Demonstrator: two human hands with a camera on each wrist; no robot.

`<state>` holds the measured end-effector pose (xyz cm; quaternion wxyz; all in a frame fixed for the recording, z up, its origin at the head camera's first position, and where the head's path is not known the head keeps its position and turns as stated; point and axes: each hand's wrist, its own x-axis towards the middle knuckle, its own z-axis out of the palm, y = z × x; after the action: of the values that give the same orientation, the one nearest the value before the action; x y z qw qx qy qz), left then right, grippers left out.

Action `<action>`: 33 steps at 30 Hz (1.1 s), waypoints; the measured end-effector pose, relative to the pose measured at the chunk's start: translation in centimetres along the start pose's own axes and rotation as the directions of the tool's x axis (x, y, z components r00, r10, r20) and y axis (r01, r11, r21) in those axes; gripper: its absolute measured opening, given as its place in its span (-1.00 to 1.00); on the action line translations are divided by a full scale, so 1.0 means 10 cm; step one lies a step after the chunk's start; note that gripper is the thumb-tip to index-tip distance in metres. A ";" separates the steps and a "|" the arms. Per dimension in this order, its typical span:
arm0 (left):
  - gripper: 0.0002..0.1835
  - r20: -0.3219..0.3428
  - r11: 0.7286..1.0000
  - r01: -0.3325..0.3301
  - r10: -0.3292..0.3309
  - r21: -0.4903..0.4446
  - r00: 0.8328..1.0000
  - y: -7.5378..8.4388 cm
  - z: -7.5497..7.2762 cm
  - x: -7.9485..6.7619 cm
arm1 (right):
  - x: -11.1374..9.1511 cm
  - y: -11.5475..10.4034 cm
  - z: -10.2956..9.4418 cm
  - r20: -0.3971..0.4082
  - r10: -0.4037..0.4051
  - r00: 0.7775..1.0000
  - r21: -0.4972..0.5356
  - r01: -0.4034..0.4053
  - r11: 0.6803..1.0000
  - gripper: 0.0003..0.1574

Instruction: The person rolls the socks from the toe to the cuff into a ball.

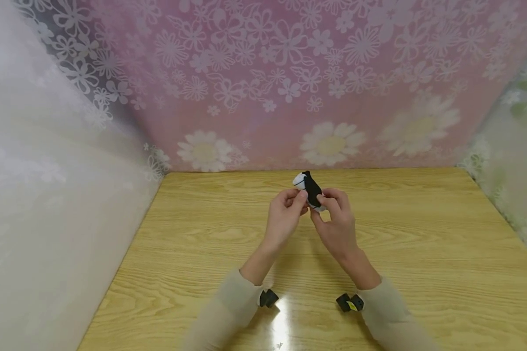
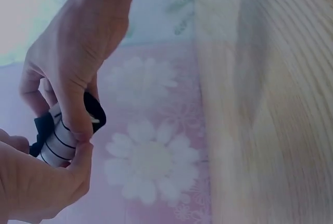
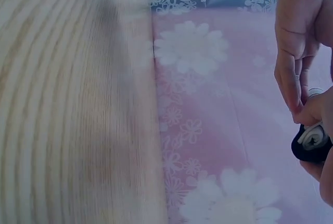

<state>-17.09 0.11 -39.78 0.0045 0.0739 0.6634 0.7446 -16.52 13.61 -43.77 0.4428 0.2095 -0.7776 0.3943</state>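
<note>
A rolled-up sock (image 1: 313, 191), black and white with thin dark stripes, is held off the table between both hands. My left hand (image 1: 283, 217) pinches its left side, thumb on top, close to the white end. On the other side my right hand (image 1: 338, 226) grips the lower right part with thumb and fingers. The left wrist view shows the striped white face of the sock (image 2: 58, 143) between the two hands. In the right wrist view, the sock's end (image 3: 315, 137) shows a white spiral inside a black layer; fingers hide the rest.
Beneath the hands lies a wood-grain table (image 1: 193, 253). A pink flowered sheet (image 1: 254, 112) stands along its far edge, with pale sheets (image 1: 70, 204) at the sides. Small black devices (image 1: 269, 298) sit at both wrists.
</note>
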 end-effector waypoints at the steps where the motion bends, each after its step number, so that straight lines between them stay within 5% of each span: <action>1: -0.64 0.003 1.000 -0.013 0.013 0.017 1.000 0.02 0.01 -0.02 | 0.00 -0.01 0.00 -0.001 -0.017 1.000 -0.001 0.017 1.000 -0.59; 10: -0.69 -0.020 0.982 -0.135 0.139 0.133 0.990 0.01 0.00 -0.05 | -0.06 0.02 0.07 0.018 -0.175 0.984 -0.012 0.175 0.985 -0.81; 15: -0.70 0.013 0.963 -0.176 0.178 0.202 0.984 -0.07 -0.05 -0.04 | -0.08 0.05 0.06 0.035 -0.177 0.984 0.030 0.176 0.984 -0.87; 18: -0.69 0.018 0.957 -0.165 0.166 0.239 0.986 -0.14 -0.10 -0.05 | -0.10 0.04 0.02 0.089 -0.104 0.991 0.122 0.092 0.988 -0.81; 21: -0.70 0.025 0.951 -0.158 0.157 0.267 0.987 -0.22 -0.14 -0.03 | -0.07 0.01 -0.05 0.154 0.058 0.986 0.214 -0.091 0.973 -0.80; 26: -0.72 0.100 0.921 -0.218 0.196 0.321 0.975 -0.28 -0.12 -0.03 | -0.01 -0.10 -0.14 0.201 0.361 0.911 0.176 -0.396 0.901 -0.84; 29: -0.74 0.147 0.879 -0.286 0.248 0.381 0.958 -0.28 -0.10 -0.06 | 0.01 -0.14 -0.15 0.184 0.405 0.895 0.101 -0.428 0.898 -0.82; 33: -0.73 0.183 0.807 -0.352 0.300 0.474 0.936 -0.28 -0.05 -0.08 | 0.04 -0.14 -0.19 0.150 0.362 0.920 0.037 -0.372 0.928 -0.82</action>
<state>-16.66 -0.16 -42.70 -0.1099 0.2223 0.8094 0.5324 -14.80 14.33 -42.25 0.2983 0.1015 -0.8190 0.4795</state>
